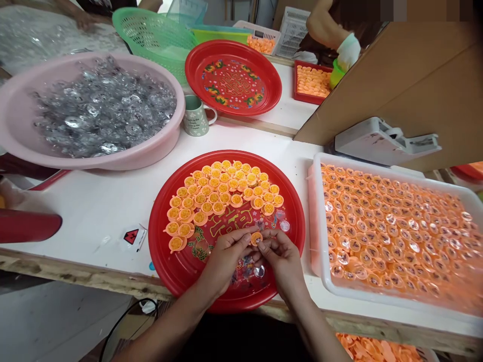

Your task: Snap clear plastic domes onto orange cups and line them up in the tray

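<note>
Over the front half of a red round tray (pixel 158 261), my left hand (pixel 230 254) and my right hand (pixel 279 254) meet, both closed. Between their fingertips is a small round orange plastic piece (pixel 256 238) with a dark print on its face. Rows of similar orange pieces (pixel 207 207) with yellow centres lie in an arc across the tray's back and left. Clear discs (pixel 284 225) lie loose on the tray beside and below my hands; some are hidden by my fingers.
A white bin (pixel 320 241) of printed orange pieces stands right, beside a tape dispenser (pixel 377 141) and cardboard panel (pixel 415 75). At left is a pink basin (pixel 151 156) of clear discs; behind are a mug (pixel 196 118) and another red tray (pixel 192 85). Co-workers' arms (pixel 326 25) show beyond.
</note>
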The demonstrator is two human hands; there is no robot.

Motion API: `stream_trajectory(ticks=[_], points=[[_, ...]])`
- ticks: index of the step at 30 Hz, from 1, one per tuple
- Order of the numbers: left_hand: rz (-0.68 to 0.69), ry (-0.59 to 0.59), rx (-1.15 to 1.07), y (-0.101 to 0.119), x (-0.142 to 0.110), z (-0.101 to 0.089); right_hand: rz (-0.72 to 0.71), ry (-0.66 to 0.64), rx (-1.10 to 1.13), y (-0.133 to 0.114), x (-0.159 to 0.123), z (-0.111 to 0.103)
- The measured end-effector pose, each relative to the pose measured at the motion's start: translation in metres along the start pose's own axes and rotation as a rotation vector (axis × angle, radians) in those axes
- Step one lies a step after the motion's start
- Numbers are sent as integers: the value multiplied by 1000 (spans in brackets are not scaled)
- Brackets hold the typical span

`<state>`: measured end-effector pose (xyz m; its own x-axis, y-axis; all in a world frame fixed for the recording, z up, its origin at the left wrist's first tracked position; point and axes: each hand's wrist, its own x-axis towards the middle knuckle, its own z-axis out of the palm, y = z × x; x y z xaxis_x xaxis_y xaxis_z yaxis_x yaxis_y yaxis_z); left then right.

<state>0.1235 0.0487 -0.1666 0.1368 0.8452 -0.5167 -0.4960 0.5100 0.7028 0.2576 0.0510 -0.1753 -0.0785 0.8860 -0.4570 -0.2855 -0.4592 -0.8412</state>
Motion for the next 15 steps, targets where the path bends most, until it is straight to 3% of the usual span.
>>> stream_trajectory(ticks=[10,15], points=[[173,87,432,2,-7,8,141,43,242,0,-5,4],[340,111,568,-7,-2,1,28,4,-24,5,-4,-3]])
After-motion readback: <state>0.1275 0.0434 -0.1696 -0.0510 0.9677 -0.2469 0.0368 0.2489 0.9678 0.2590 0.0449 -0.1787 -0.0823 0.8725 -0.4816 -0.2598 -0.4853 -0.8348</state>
